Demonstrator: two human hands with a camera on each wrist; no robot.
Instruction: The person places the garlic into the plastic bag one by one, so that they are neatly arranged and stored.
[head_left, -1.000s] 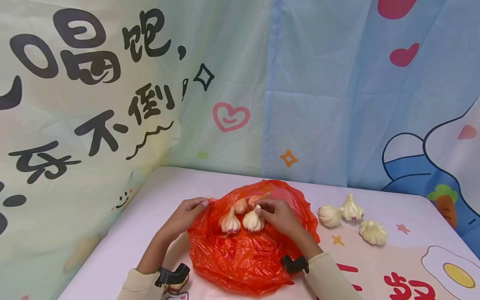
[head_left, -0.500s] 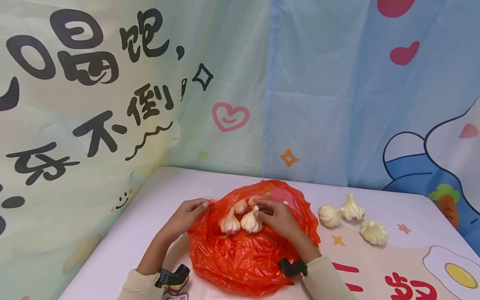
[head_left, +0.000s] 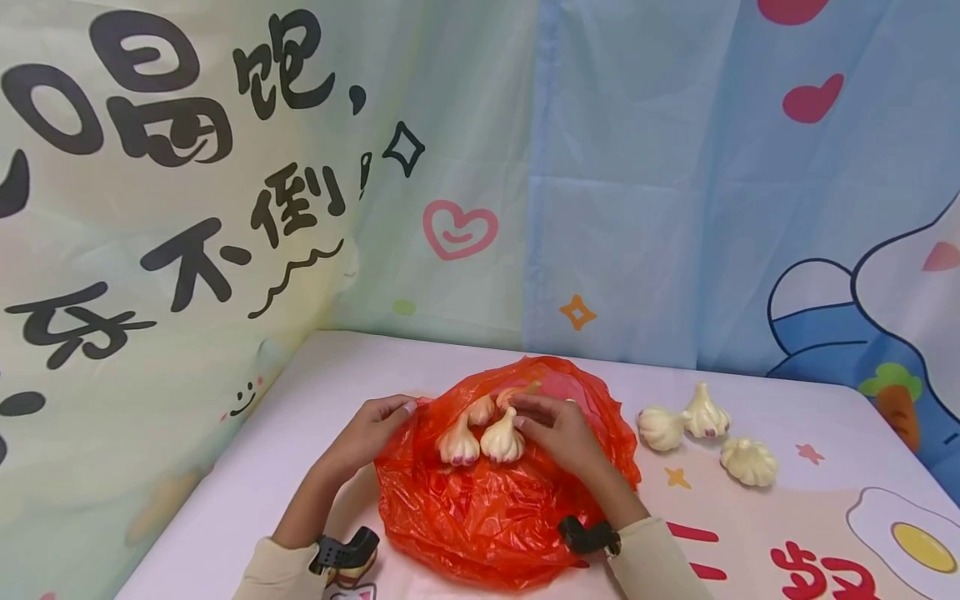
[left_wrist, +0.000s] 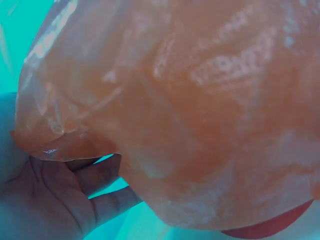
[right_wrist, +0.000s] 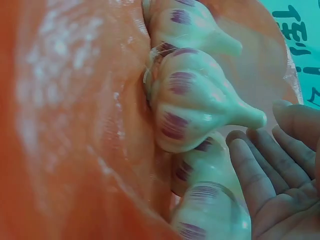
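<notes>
A crumpled red plastic bag (head_left: 480,525) lies in the middle of the table, its mouth spread toward me. Several garlic bulbs sit in it; the front garlic bulb (head_left: 502,440) stands upright beside another bulb (head_left: 459,443). My left hand (head_left: 381,429) pinches the bag's left rim between thumb and fingers. In the left wrist view, the bag hides part of the left hand (left_wrist: 55,200). My right hand (head_left: 558,429) is just right of the front bulb. In the right wrist view, the right hand's fingers (right_wrist: 255,175) are extended, slightly apart from that bulb's stem (right_wrist: 252,118).
To the right of the bag, a garlic bulb (head_left: 661,428) lies against an upright bulb (head_left: 706,412). A third loose bulb (head_left: 749,462) lies nearer me. Printed cloth (head_left: 615,183) hangs behind and at the left of the table (head_left: 360,362).
My right hand has let go of the front garlic bulb, which has shifted slightly left against its neighbour. The left hand keeps its place on the bag's rim.
</notes>
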